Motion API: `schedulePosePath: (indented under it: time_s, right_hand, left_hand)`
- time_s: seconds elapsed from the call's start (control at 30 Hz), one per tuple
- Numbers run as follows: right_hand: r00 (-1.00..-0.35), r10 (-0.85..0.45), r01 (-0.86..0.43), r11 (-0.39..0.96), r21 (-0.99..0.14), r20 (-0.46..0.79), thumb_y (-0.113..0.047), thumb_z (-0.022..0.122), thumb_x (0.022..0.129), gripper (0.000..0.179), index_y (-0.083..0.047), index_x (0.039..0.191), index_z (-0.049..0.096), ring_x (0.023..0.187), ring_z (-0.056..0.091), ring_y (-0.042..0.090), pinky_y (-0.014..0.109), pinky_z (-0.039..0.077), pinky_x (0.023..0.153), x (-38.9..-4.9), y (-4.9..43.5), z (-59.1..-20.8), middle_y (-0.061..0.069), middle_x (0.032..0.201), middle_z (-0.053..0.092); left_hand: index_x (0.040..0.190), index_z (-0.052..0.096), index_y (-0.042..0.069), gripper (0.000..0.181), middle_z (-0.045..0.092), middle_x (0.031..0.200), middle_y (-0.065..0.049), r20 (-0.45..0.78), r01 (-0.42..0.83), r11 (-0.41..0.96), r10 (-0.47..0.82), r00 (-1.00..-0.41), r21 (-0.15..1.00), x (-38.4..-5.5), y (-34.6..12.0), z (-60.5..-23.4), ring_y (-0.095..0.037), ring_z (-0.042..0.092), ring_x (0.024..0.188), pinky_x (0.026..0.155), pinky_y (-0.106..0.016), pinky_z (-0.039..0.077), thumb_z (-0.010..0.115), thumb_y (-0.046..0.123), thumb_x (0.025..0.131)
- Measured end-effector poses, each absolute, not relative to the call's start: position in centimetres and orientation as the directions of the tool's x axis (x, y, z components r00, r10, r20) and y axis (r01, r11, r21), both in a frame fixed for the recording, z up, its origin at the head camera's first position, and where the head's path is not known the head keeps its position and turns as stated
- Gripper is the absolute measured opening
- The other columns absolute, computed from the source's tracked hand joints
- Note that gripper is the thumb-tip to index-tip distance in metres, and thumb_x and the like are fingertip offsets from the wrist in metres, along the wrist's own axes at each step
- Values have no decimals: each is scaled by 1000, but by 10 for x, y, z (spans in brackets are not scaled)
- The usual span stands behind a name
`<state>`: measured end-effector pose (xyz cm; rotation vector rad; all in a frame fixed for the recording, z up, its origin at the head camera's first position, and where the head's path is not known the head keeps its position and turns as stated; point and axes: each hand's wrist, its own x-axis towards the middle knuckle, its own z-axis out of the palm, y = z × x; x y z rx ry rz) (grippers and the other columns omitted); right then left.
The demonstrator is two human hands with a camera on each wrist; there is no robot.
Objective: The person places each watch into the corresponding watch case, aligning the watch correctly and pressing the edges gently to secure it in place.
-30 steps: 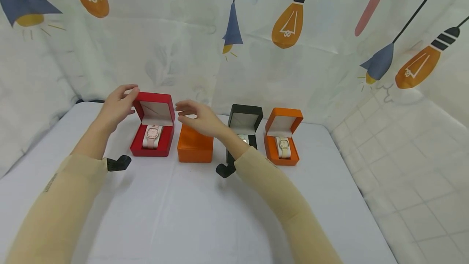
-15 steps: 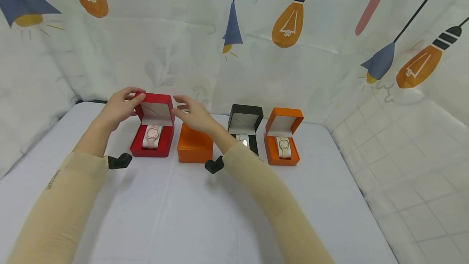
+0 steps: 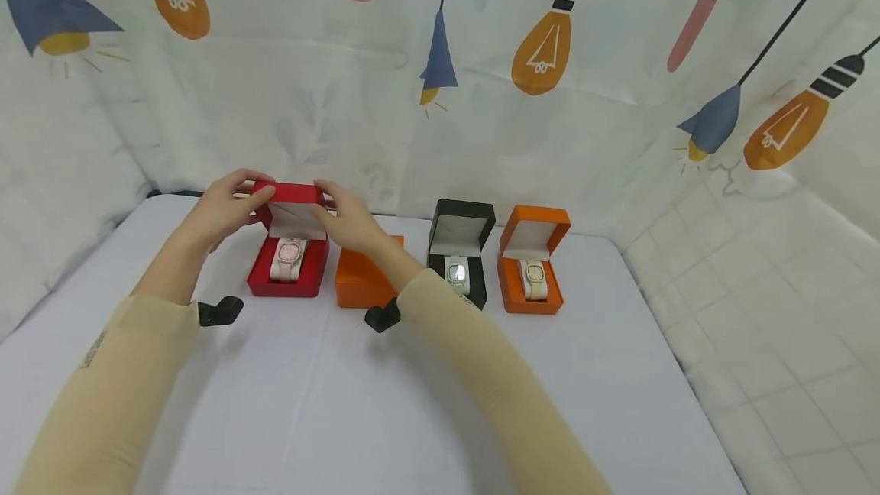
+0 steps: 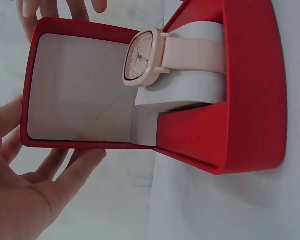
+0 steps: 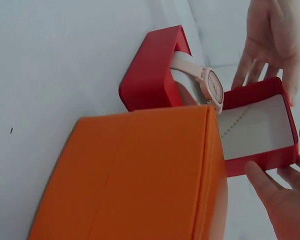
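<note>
A red watch box (image 3: 312, 270) stands with its lid (image 3: 297, 218) raised. On the white cushion inside sits a pale pink watch (image 4: 144, 57) with a square face. My left hand (image 3: 223, 208) holds the lid's left edge, thumb at the front and fingers along the side and back. At the lid's right edge, my right hand (image 3: 352, 221) grips with thumb and fingers. Beside it a closed orange box (image 3: 360, 281) is partly covered by my right forearm; in the right wrist view, the orange box (image 5: 125, 170) fills the foreground.
Right of my forearm, a dark green box (image 3: 462, 218) and an orange box (image 3: 528, 281) stand open, each holding a watch. All rest on a white-covered table (image 3: 330, 418) before a printed curtain (image 3: 371, 113). My sleeve overlaps the dark box's lower front.
My right hand has moved left, from beside the red box onto its lid. The lid has tipped slightly forward. My left hand has shifted a little right along the lid's edge.
</note>
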<state>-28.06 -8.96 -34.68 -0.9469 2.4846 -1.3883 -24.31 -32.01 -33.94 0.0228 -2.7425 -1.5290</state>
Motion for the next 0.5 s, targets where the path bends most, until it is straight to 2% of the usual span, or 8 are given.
schedulePosePath:
  time_s: [0.27,0.4,0.5]
  right_hand:
    - [-848,-498,-397,376,-837,179,-23,60,106,38,-15,141,49,127,56,15,21,50,97,-274,-96,-353,-1,147,54]
    - [-858,-488,-379,393,-838,159,-22,62,105,37,-16,139,50,128,55,11,21,50,97,-269,-99,-352,-2,144,56]
    - [-852,-494,-402,409,-819,171,-21,63,104,42,-14,144,53,126,57,10,19,50,96,-268,-100,-350,-2,142,59]
  left_hand:
    - [155,34,4,70,33,153,-30,-16,-3,518,20,-1000,856,-238,-326,-346,-49,42,135,104,-55,42,55,48,104]
    - [154,35,5,69,35,151,-30,-10,8,528,31,-999,849,-233,-328,-348,-49,44,135,103,-55,43,57,46,103]
    - [153,38,7,67,39,149,-26,6,21,555,30,-1000,832,-230,-330,-348,-46,46,134,100,-39,50,58,47,103]
